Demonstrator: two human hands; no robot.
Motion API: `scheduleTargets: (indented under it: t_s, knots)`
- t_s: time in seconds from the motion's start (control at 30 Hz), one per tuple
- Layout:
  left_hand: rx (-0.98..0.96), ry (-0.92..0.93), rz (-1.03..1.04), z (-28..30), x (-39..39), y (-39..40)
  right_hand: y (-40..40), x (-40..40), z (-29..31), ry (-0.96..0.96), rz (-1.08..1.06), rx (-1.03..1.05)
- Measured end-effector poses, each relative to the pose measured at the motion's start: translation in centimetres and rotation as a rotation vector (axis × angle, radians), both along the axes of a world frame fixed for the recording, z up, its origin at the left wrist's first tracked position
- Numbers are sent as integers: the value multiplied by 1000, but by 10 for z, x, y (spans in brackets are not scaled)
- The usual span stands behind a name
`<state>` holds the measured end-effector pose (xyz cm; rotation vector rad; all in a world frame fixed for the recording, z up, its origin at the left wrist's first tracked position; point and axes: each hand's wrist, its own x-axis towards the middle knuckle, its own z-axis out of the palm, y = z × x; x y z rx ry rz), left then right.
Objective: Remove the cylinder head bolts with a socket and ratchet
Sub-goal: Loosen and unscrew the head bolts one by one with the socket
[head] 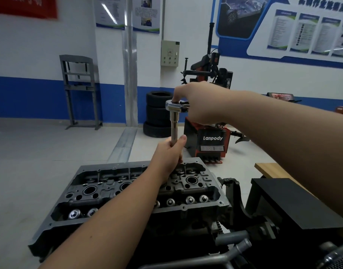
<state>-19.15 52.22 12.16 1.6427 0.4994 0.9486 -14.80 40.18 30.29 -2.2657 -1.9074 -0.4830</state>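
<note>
nearest the camera, grey metal tubes [230, 243] and a black block [295, 206] sit at the lower right, beside the dark frame of an engine stand [232, 193]. just beyond them the cylinder head [112, 193] lies uncovered, its round plug wells and shiny valve caps in rows, with the person's left forearm reaching across it from the lower left. the left hand [169, 154] is curled around the lower part of a long chrome socket extension [174, 125], thumb up along the shaft, just above the far right end of the head; the point where the tool meets the head is hidden behind the fingers, so no bolt can be made out. the extension stands nearly upright and joins the head of a chrome ratchet [176, 106] at its top. the right hand [199, 102] comes in from the right and is closed around the ratchet's handle, with a finger pressing on top of the ratchet head. a wooden bench edge [271, 167] shows at the right. farther off on the pale floor stand a red and black tyre changer [211, 140] marked lanpody, a stack of tyres [158, 113], and a grey steel press frame [79, 90] against the blue and white wall, which carries posters [310, 32] and a beige electrical box [169, 53].
</note>
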Motion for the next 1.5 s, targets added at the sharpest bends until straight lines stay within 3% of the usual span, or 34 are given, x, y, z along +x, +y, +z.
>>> scheduleTargets:
  t_s: [0.1,0.2,0.3,0.4,0.73,0.9,1.07,1.3,1.5]
  knots:
    - [-78,-62,-55,4,-2,0,2,4,0,39,0,8]
    - [-73,-39,-88,4,-1,-2,-1,7,-9,-94,-50,14]
    - [-59,-39,-73,4,2,-3,-10,11,-17,-305,-292,24]
    - [-58,-27,-55,6,4,-3,-15,9,-19,-367,-457,-29]
    - [-181,-27,-30,7,6,-4,2,32,-17,-470,-289,101]
    - [-57,-17,-47,2,3,-8,0,79,-43,-326,-176,281]
    - [-113,-66,-44,3,5,-6,55,83,-50,-14,-204,370]
    - [-95,-105,-33,1,4,-1,65,84,-48,-17,-99,333]
    - [-53,-109,-104,0,1,-6,28,78,-30,149,269,270]
